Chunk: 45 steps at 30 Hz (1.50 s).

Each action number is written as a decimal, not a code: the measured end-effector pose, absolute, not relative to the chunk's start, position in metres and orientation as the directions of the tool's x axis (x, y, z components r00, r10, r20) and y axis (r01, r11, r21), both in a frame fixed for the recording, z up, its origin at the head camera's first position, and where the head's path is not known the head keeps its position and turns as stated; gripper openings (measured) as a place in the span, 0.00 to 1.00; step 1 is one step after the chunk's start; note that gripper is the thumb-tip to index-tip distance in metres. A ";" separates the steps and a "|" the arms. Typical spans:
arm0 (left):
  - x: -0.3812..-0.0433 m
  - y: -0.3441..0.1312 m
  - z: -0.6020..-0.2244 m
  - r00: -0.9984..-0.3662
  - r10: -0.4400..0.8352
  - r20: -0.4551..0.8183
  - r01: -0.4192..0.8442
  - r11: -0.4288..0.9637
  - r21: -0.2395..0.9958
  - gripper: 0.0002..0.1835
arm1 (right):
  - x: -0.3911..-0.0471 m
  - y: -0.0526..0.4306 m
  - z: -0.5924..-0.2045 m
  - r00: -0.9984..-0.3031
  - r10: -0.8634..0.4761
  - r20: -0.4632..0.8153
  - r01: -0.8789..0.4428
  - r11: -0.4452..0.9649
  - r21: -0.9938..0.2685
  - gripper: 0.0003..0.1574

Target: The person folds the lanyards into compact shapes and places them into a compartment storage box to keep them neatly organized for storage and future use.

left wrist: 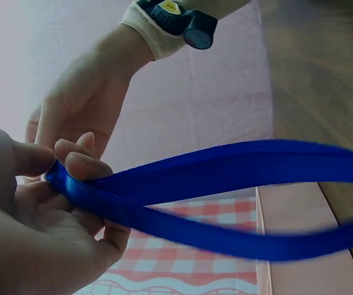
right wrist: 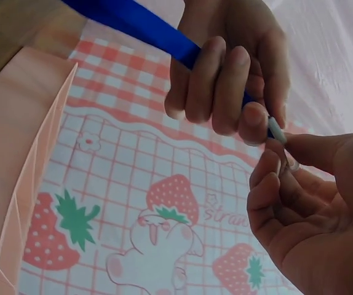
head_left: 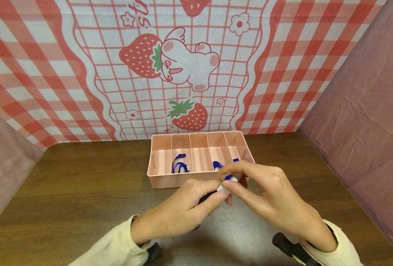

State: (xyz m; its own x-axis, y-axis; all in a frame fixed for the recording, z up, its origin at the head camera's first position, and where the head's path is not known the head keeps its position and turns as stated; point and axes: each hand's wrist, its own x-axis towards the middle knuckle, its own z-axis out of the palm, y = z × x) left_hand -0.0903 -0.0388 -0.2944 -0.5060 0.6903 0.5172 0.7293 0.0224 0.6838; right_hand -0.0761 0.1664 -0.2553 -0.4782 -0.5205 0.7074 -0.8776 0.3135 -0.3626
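Note:
Both hands meet in front of the pink box. The left hand [head_left: 186, 208] grips a blue ribbon strap [left wrist: 226, 169], which hangs as a long loop in the left wrist view. At its end sits a small white piece [right wrist: 276, 130], whose exact kind I cannot tell. My right hand [head_left: 272, 195] pinches this white end between thumb and fingers, while the left fingertips hold it from the other side. Fingers partly hide the white piece and the strap's end.
A pink divided box [head_left: 183, 181] stands at the back of the brown table [head_left: 93, 199]. Blue straps [head_left: 181, 168] lie in its second compartment, with more blue pieces [head_left: 217, 165] in the two at the right. Behind rises a strawberry-patterned cloth [head_left: 116, 88].

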 end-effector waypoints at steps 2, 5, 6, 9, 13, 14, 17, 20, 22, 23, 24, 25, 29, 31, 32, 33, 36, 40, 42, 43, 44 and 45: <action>-0.090 -0.038 -0.294 -0.509 0.680 0.527 0.731 0.019 0.682 0.12 | -0.077 0.167 -0.257 -0.516 -0.510 0.688 -0.857 0.308 -0.414 0.13; -0.089 -0.038 -0.292 -0.527 0.652 0.545 0.720 0.003 0.694 0.11 | -0.076 0.168 -0.259 -0.609 -0.502 0.614 -0.781 0.245 -0.574 0.17; -0.089 -0.038 -0.291 -0.537 0.642 0.548 0.712 -0.004 0.703 0.11 | -0.075 0.168 -0.259 -0.644 -0.497 0.582 -0.744 0.230 -0.627 0.19; -0.089 -0.038 -0.290 -0.557 0.625 0.547 0.689 -0.020 0.725 0.12 | -0.073 0.167 -0.258 -0.735 -0.480 0.479 -0.624 0.202 -0.755 0.21; -0.088 -0.038 -0.291 -0.549 0.657 0.517 0.648 -0.056 0.759 0.13 | -0.071 0.168 -0.256 -0.757 -0.469 0.455 -0.596 0.207 -0.776 0.16; -0.088 -0.039 -0.291 -0.542 0.669 0.509 0.638 -0.068 0.767 0.12 | -0.072 0.168 -0.255 -0.748 -0.470 0.468 -0.605 0.194 -0.772 0.16; -0.088 -0.039 -0.293 -0.521 0.706 0.479 0.606 -0.089 0.791 0.11 | -0.072 0.170 -0.254 -0.717 -0.472 0.513 -0.636 0.142 -0.758 0.16; -0.088 -0.040 -0.295 -0.512 0.724 0.462 0.597 -0.087 0.797 0.10 | -0.072 0.170 -0.254 -0.708 -0.466 0.530 -0.649 0.133 -0.749 0.16; -0.088 -0.040 -0.295 -0.517 0.720 0.463 0.594 -0.088 0.800 0.10 | -0.072 0.170 -0.254 -0.715 -0.462 0.525 -0.647 0.153 -0.747 0.16; -0.088 -0.040 -0.295 -0.524 0.713 0.466 0.597 -0.083 0.798 0.11 | -0.071 0.169 -0.254 -0.718 -0.458 0.524 -0.649 0.168 -0.742 0.16; -0.088 -0.039 -0.295 -0.529 0.706 0.471 0.599 -0.081 0.796 0.11 | -0.071 0.169 -0.253 -0.721 -0.453 0.525 -0.653 0.187 -0.734 0.16; -0.088 -0.039 -0.295 -0.536 0.698 0.475 0.601 -0.080 0.795 0.11 | -0.072 0.169 -0.253 -0.724 -0.447 0.525 -0.655 0.206 -0.727 0.16; -0.089 -0.038 -0.294 -0.549 0.670 0.499 0.624 -0.068 0.778 0.13 | -0.072 0.171 -0.251 -0.753 -0.421 0.506 -0.633 0.253 -0.731 0.16; -0.089 -0.038 -0.293 -0.543 0.657 0.523 0.655 -0.058 0.753 0.13 | -0.073 0.173 -0.249 -0.774 -0.407 0.485 -0.610 0.271 -0.745 0.15; -0.089 -0.038 -0.293 -0.539 0.648 0.537 0.675 -0.049 0.736 0.13 | -0.073 0.173 -0.248 -0.782 -0.400 0.479 -0.601 0.278 -0.749 0.14; -0.090 -0.038 -0.292 -0.537 0.641 0.548 0.690 -0.041 0.723 0.13 | -0.073 0.173 -0.248 -0.789 -0.392 0.474 -0.594 0.286 -0.752 0.14; -0.090 -0.039 -0.291 -0.545 0.621 0.563 0.716 -0.004 0.698 0.13 | -0.073 0.175 -0.247 -0.788 -0.365 0.496 -0.606 0.314 -0.731 0.13; -0.090 -0.042 -0.288 -0.585 0.616 0.528 0.688 0.031 0.725 0.13 | -0.074 0.178 -0.246 -0.771 -0.370 0.518 -0.630 0.333 -0.701 0.14; -0.090 -0.044 -0.287 -0.601 0.617 0.508 0.672 0.045 0.739 0.13 | -0.074 0.180 -0.245 -0.765 -0.392 0.511 -0.635 0.329 -0.699 0.15; -0.089 -0.045 -0.287 -0.606 0.618 0.501 0.667 0.052 0.743 0.13 | -0.074 0.181 -0.244 -0.764 -0.403 0.504 -0.635 0.324 -0.702 0.15; -0.089 -0.046 -0.286 -0.610 0.618 0.495 0.666 0.061 0.744 0.13 | -0.074 0.182 -0.243 -0.763 -0.409 0.500 -0.634 0.322 -0.703 0.15; -0.089 -0.047 -0.286 -0.613 0.619 0.492 0.665 0.067 0.744 0.13 | -0.074 0.183 -0.243 -0.764 -0.410 0.499 -0.633 0.322 -0.704 0.15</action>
State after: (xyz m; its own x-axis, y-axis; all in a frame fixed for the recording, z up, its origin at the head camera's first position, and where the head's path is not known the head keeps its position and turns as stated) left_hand -0.0891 -0.0466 -0.2860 -0.6127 0.6186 0.4919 0.6649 0.0669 0.7440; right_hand -0.0744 0.1830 -0.2428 -0.7635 -0.4104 0.4985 -0.6329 0.3224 -0.7039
